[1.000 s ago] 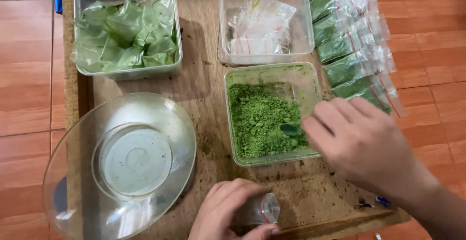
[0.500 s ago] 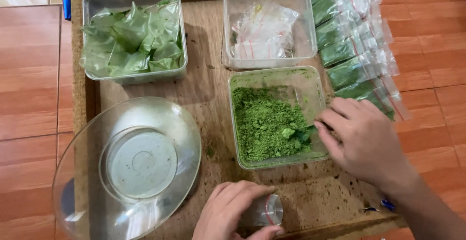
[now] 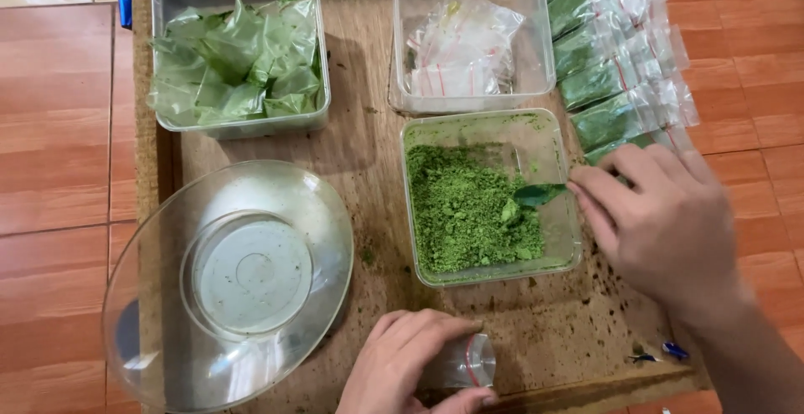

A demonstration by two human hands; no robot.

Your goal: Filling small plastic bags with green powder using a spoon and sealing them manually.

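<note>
My right hand (image 3: pixel 662 221) holds a small green spoon (image 3: pixel 538 194) whose bowl rests over the green powder (image 3: pixel 465 206) inside a clear square tub (image 3: pixel 563 246). A clump of powder clings just below the spoon's tip. At the near edge of the wooden board, my left hand (image 3: pixel 402 368) grips a small clear zip bag (image 3: pixel 465 362) with a red seal line, held upright on the board.
A large clear dish (image 3: pixel 159 330) sits on the left of the wooden board (image 3: pixel 360 163). At the back stand a tub of green-dusted bags (image 3: pixel 239 54) and a tub of unused zip bags (image 3: pixel 465 46). Filled powder bags (image 3: pixel 615 62) lie in a row at right.
The spoon has lifted out of the powder's near right corner and moved farther up the tub. My left hand and its bag have stayed in place.
</note>
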